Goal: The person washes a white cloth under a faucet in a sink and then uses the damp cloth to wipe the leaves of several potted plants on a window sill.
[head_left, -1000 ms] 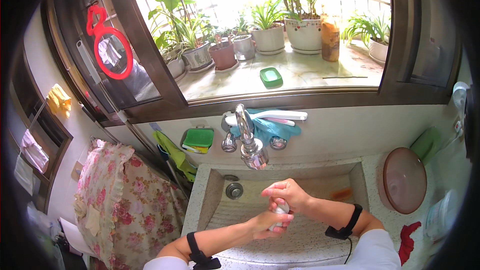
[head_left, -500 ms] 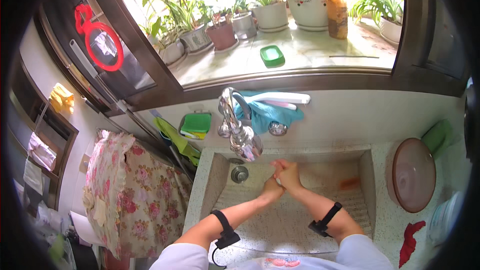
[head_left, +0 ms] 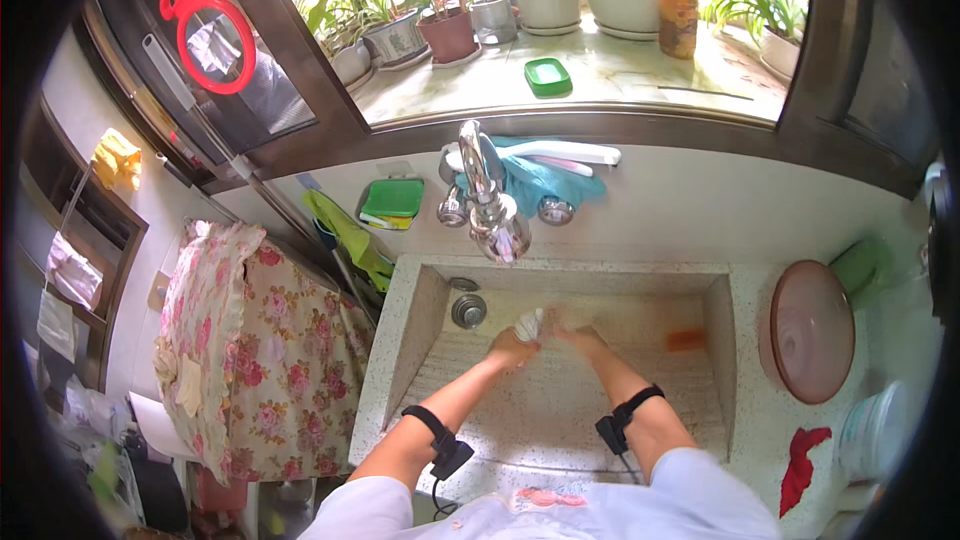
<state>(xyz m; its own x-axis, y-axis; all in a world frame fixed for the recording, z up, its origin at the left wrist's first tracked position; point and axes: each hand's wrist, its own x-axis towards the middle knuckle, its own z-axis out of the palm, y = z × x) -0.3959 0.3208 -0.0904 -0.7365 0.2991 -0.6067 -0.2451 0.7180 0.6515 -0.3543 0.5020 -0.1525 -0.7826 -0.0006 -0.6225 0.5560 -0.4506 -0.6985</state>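
Note:
Both my hands are down inside the speckled stone sink [head_left: 399, 315], close together and left of its middle. My left hand [head_left: 513, 348] is closed around a small white crumpled bundle [head_left: 530, 324] that looks like cloth; its exact kind is hard to make out. Just to the right, my right hand [head_left: 580, 337] is smeared by motion, so its fingers do not show clearly. Above the hands hangs a chrome faucet [head_left: 486, 195]. A metal drain [head_left: 468, 311] lies left of my left hand, and an orange-brown block [head_left: 686, 340] rests near the sink's right wall.
A pinkish round basin [head_left: 812, 332] leans right of the sink, near a red cloth [head_left: 803, 470] and a white tub [head_left: 875, 430]. A blue cloth [head_left: 545, 180] hangs behind the faucet. A green soap dish [head_left: 393, 200] is on the wall; a flowered cover [head_left: 265, 365] stands left.
My hands have moved apart from their clasp, and the white bundle now shows in my left hand. The view has shifted, so the scene sits higher in the picture.

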